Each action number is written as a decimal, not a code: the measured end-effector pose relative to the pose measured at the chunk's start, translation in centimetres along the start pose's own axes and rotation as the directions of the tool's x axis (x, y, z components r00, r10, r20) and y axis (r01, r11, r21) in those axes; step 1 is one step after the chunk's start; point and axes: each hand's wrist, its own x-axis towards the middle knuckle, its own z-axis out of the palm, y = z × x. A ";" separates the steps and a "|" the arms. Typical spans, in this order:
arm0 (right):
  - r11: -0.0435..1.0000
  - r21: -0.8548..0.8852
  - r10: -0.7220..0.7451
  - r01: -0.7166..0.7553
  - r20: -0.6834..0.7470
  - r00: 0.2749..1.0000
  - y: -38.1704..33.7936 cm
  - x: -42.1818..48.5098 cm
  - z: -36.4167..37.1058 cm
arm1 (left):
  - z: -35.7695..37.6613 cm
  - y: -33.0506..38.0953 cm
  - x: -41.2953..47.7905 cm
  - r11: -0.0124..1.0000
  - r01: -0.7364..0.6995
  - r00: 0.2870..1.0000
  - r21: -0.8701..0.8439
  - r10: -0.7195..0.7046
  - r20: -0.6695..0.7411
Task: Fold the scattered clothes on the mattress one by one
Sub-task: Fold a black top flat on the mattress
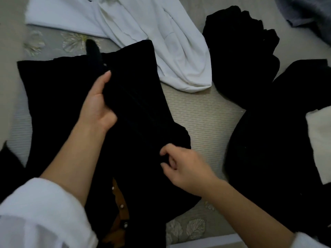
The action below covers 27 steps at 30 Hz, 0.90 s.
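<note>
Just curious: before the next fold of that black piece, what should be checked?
1. Left hand grips the black garment: ok.
2. Right hand pinches its lower part: ok.
3. Fabric flat: not ok, bunched between the hands.
4. White garment clear of it: not ok, edges overlap.
5. Bare mattress beside it: ok.
6. Brown studded strap free of it: cannot tell.

A black garment [136,104] lies spread on the patterned mattress [206,113]. The left hand [100,102] grips a raised fold of it near the middle, and the right hand [184,167] pinches its lower edge with curled fingers [165,151]. A white garment [143,33] lies crumpled above, with a black pile [241,51] to its right.
</note>
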 end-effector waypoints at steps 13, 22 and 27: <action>0.918 -0.307 0.319 -0.251 0.195 0.927 0.6 2.6 6.1 | -11.3 3.0 3.5 0.919 0.145 0.898 0.367 0.034 -0.439; 0.885 -0.263 0.466 -0.384 0.512 0.721 0.6 7.3 5.1 | -10.8 7.1 7.7 0.919 0.083 0.820 0.386 0.157 -0.551; 0.841 -0.438 0.535 -0.317 0.588 0.607 -0.3 9.6 5.3 | -11.2 8.1 8.5 0.829 0.156 0.792 0.537 0.220 -0.570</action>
